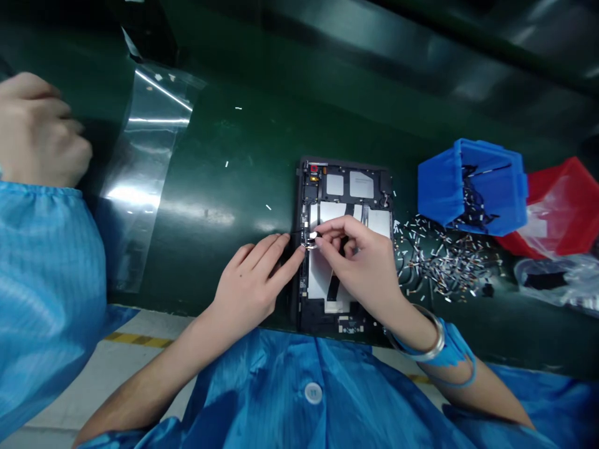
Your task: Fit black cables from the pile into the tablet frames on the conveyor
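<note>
An opened tablet [346, 187] lies back-up on the dark green belt [224, 181], its circuit boards and silver battery exposed. My left hand [253, 280] rests flat on the belt at the tablet's left edge, fingers stretched out, fingertips touching the frame. My right hand [360, 262] is over the tablet's middle, thumb and forefinger pinched on a small white part [312, 236] near the left edge. A silver bangle and a blue strap circle my right wrist.
Loose small cable parts [440, 259] are scattered right of the tablet. A blue bin [472, 184] and a red bin [561, 206] stand at the right. A clear film sheet [145, 162] lies at left, beside another person's hand [40, 128] in a blue sleeve.
</note>
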`<state>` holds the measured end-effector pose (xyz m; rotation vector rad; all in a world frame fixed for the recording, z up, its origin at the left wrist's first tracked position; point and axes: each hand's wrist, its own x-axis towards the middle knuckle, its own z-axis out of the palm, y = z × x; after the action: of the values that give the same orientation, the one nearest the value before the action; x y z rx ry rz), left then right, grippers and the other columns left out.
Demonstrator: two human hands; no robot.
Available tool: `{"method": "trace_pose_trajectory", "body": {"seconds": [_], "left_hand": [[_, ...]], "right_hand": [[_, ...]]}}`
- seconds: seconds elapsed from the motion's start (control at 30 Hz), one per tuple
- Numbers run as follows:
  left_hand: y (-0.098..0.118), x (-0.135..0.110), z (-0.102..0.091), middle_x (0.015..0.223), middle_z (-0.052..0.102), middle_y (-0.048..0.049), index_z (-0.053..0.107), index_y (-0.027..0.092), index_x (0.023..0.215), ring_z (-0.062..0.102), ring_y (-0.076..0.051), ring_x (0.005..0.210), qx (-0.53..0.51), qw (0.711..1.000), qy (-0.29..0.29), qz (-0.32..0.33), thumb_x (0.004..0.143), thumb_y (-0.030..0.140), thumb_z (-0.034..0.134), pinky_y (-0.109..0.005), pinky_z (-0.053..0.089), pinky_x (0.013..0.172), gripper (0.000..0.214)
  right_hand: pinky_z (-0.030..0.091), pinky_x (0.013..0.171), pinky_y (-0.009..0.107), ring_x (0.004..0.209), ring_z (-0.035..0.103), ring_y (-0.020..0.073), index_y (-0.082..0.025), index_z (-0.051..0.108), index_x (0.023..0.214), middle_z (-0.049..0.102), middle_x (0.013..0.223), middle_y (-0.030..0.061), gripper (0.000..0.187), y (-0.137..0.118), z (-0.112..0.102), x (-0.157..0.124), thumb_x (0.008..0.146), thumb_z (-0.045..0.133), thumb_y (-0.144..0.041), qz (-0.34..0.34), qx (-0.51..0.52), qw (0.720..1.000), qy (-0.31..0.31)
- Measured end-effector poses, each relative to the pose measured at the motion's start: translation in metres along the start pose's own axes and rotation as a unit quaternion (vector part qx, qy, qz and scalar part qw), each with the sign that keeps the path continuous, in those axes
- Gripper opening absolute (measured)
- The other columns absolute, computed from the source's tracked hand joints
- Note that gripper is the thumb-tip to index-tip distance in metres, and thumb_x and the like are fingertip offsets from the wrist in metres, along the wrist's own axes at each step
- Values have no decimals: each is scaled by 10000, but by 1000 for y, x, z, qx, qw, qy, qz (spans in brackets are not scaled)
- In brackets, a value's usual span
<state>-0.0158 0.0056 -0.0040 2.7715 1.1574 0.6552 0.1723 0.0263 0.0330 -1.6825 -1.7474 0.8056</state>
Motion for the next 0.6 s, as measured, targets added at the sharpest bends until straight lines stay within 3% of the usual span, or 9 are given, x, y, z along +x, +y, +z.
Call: {"method": "trace_pose_trajectory", "body": {"seconds": [0.13, 0.23, 0.37, 0.6], "left_hand": [[5, 5, -2, 1219, 633, -201, 597, 149, 1182, 608, -314, 1115, 53, 998, -22, -7, 858, 23, 411, -391, 476, 770, 394], [8, 5, -2, 1289, 592, -206, 575, 156, 1217, 595, -302, 1148, 47, 999, -19, -17, 845, 20, 429, -378, 473, 789, 422], [9, 4, -1, 1358, 544, -193, 509, 212, 1323, 577, -287, 1190, 43, 998, -44, -18, 827, -5, 437, -371, 465, 818, 546], [7, 1, 3, 1401, 508, -173, 502, 240, 1369, 539, -303, 1233, -10, 998, -50, -42, 844, 30, 444, -386, 431, 890, 568]], "right_hand": [[448, 601, 269, 622, 561, 111, -226, 655, 1015, 664, 723, -21, 175, 3, -15, -6, 863, 572, -207, -30, -78, 995, 58], [450, 608, 280, 644, 574, 121, -239, 661, 995, 677, 746, -8, 164, 7, -28, -15, 880, 567, -169, -84, -123, 984, 93], [474, 645, 304, 717, 616, 150, -238, 668, 938, 701, 786, 16, 181, 15, -33, -22, 866, 568, -105, -177, -137, 973, 56], [502, 641, 302, 766, 600, 167, -219, 690, 1034, 688, 826, 50, 226, 24, -28, -12, 904, 514, -161, -241, -220, 945, -15]]}}
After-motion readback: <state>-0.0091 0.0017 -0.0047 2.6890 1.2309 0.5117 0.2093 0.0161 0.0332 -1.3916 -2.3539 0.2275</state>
